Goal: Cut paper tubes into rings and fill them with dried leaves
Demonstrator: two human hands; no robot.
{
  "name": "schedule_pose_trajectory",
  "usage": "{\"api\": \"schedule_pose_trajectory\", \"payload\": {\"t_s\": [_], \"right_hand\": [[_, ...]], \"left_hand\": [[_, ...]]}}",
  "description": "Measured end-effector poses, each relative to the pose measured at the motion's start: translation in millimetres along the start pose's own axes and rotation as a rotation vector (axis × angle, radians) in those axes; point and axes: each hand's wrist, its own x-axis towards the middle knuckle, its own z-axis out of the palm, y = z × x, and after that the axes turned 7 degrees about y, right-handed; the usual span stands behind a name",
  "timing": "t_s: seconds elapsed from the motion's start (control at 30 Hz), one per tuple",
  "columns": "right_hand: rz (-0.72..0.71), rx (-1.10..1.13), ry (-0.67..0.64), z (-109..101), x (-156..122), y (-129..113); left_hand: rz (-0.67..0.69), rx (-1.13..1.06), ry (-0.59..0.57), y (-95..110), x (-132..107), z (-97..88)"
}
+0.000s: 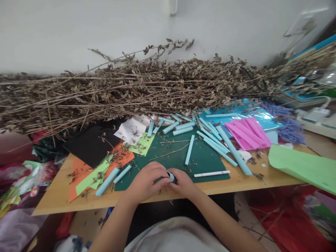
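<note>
Both hands meet at the lower middle of the frame, over the near edge of a dark green sheet (212,161). The left hand (152,178) is curled, thumb and fingers drawn nearly together; the right hand (183,182) is likewise bent inward, and between their fingertips sits a small blue-and-black piece (172,176). Both appear to pinch it; the fingers hide most of it, so its full shape and material cannot be told. Handling, my judgement: a light, even pinch from both sides should suit, as a hard squeeze could crease it if it is paper; working over the sheet gives backing, and brushing leaf crumbs aside would keep grit out. Materials: pale blue tubes (190,149), matt, slim and straight, of differing lengths and thicknesses, scattered at centre and right of centre; one white stick (212,174), smooth, with faint marks, right of the hands. Left of centre, a flat black sheet (91,143) and creased white paper (131,129). Right of centre, folded pink paper (248,133) by a glossy blue packet (262,117). Across the upper middle, dry stems (157,84), brittle-looking, with curled brown leaves.
</note>
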Motion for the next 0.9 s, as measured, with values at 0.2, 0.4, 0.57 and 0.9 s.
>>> {"api": "schedule_pose_trajectory", "payload": {"t_s": [0.2, 0.4, 0.57, 0.9], "right_hand": [[0.012, 0.017, -0.002, 0.3, 0.1, 1.3], [0.014, 0.021, -0.01, -0.3, -0.1, 1.1], [0.011, 0.02, -0.013, -0.5, 0.2, 0.5], [0.014, 0.012, -0.01, -0.2, -0.9, 0.5]], "left_hand": [[-0.125, -0.058, 0.183, -5.4, -3.1, 16.2], [-0.186, -0.005, 0.308, -7.0, -4.3, 28.2], [-0.054, 0.068, 0.346, -9.7, -6.4, 29.0], [0.117, 0.141, 0.336, -10.4, -6.5, 30.0]]}}
